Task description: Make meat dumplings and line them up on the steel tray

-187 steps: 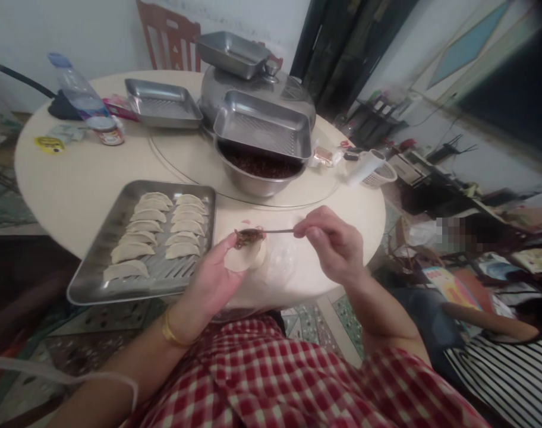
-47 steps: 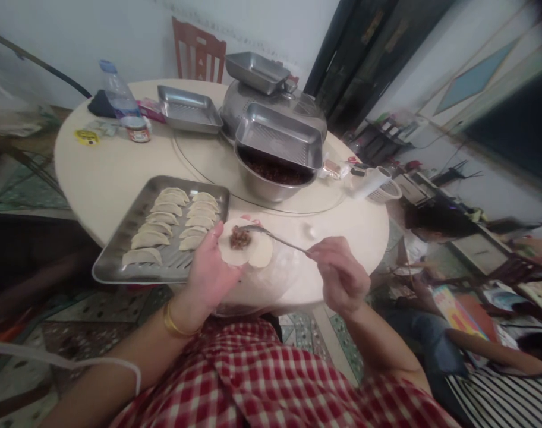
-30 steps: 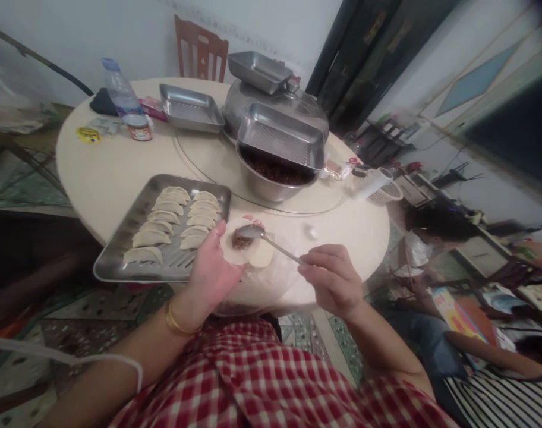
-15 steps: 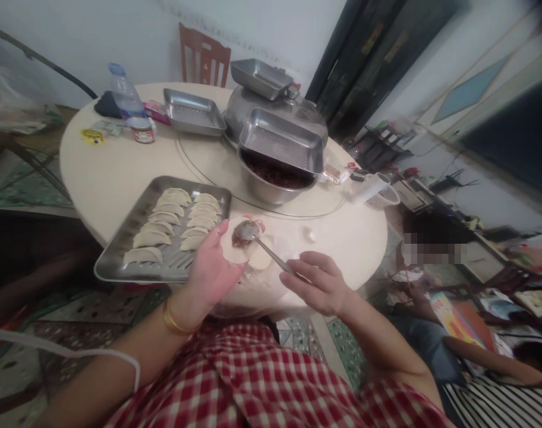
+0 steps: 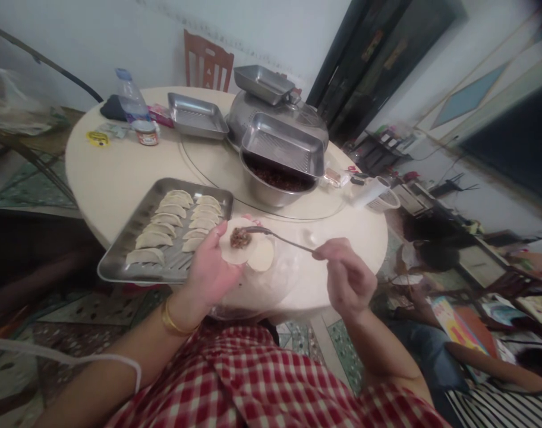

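One table (image 5: 114,169) | left grip (image 5: 215,267) holds wrapper (image 5: 230,254) | right grip (image 5: 350,278) clamps spoon (image 5: 293,242) | chair (image 5: 207,64), probably cabinet (image 5: 360,65) behind

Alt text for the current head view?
The left hand holds a round dough wrapper topped with filling; the right hand holds a spoon beside the filling. On the table, a metal tray holds two rows of folded dumplings, with a metal bowl farther back.

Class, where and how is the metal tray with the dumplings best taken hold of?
Probably grip the metal tray by its raised sides, left hand at the left, right hand at the right, each coming from outside. It is wide and shallow, with two rows of dumplings on its floor, so a level lift seems wise. The hands hold a wrapper and a spoon.
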The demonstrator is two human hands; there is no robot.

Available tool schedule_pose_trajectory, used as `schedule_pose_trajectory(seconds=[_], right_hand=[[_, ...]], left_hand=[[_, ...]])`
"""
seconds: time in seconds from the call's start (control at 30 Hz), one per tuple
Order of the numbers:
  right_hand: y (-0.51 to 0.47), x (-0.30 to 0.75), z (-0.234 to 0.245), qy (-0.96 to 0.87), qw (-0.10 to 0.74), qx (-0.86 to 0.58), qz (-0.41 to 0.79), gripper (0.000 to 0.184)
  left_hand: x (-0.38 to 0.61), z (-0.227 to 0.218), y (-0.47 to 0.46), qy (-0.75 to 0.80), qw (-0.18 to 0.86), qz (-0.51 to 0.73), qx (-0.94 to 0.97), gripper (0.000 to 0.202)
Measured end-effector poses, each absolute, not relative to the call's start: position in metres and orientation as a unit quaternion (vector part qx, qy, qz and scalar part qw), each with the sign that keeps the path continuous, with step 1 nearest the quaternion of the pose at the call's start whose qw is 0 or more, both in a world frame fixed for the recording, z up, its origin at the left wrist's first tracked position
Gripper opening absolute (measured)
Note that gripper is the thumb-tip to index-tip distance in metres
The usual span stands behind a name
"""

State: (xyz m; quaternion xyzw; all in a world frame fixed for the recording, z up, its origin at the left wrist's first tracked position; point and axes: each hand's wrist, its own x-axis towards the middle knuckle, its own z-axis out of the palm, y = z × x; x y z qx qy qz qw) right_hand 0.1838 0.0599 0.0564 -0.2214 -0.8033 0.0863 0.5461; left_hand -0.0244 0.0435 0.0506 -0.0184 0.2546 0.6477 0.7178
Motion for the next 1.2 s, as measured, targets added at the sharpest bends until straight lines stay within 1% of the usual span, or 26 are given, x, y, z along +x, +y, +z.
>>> schedule_pose_trajectory(seconds=[0.1, 0.2, 0.3, 0.43, 0.5, 0.57, 0.6, 0.63, 0.7, 0.77, 0.8, 0.87, 1.03, 1.2], right_hand=[[0.068, 0.172, 0.048, -0.722, 0.582, -0.308, 0.212, 0.014], [0.072, 0.167, 0.042, -0.687, 0.590, -0.339, 0.253, 0.015], [0.073, 0.172, 0.044, -0.683, 0.596, -0.339, 0.251, 0.014], [0.092, 0.184, 0.061, -0.647, 0.625, -0.355, 0.255, 0.014], [0.119, 0.188, 0.072, -0.634, 0.651, -0.355, 0.221, 0.015], [0.155, 0.192, 0.081, -0.635, 0.666, -0.360, 0.153, 0.019], [0.174, 0.193, 0.085, -0.649, 0.651, -0.373, 0.128, 0.023], [0.192, 0.193, 0.087, -0.672, 0.618, -0.392, 0.114, 0.026], [0.222, 0.190, 0.089, -0.730, 0.512, -0.445, 0.085, 0.031], [0.243, 0.182, 0.086, -0.789, 0.381, -0.481, 0.045, 0.031], [0.249, 0.177, 0.084, -0.809, 0.328, -0.487, 0.032, 0.030], [0.258, 0.165, 0.080, -0.834, 0.264, -0.484, 0.026, 0.027], [0.265, 0.145, 0.073, -0.851, 0.214, -0.474, 0.068, 0.025], [0.261, 0.141, 0.074, -0.849, 0.228, -0.461, 0.122, 0.023]], left_hand=[[-0.023, 0.051, 0.042, 0.258, 0.720, 0.644, -0.016, 0.041], [-0.022, 0.050, 0.041, 0.261, 0.715, 0.648, -0.015, 0.040], [-0.023, 0.049, 0.041, 0.271, 0.711, 0.649, -0.018, 0.041], [-0.025, 0.049, 0.044, 0.280, 0.719, 0.636, -0.021, 0.046], [-0.027, 0.047, 0.046, 0.277, 0.728, 0.627, -0.024, 0.047], [-0.029, 0.043, 0.049, 0.268, 0.734, 0.624, -0.023, 0.048], [-0.030, 0.042, 0.051, 0.266, 0.734, 0.624, -0.022, 0.049], [-0.031, 0.040, 0.052, 0.264, 0.736, 0.622, -0.024, 0.049], [-0.033, 0.039, 0.055, 0.266, 0.730, 0.629, -0.025, 0.051], [-0.034, 0.039, 0.057, 0.270, 0.722, 0.637, -0.029, 0.052], [-0.034, 0.039, 0.058, 0.272, 0.717, 0.641, -0.030, 0.052], [-0.034, 0.042, 0.060, 0.281, 0.714, 0.641, -0.030, 0.051], [-0.033, 0.048, 0.065, 0.324, 0.700, 0.635, -0.032, 0.048], [-0.030, 0.052, 0.068, 0.345, 0.691, 0.634, -0.035, 0.044]])
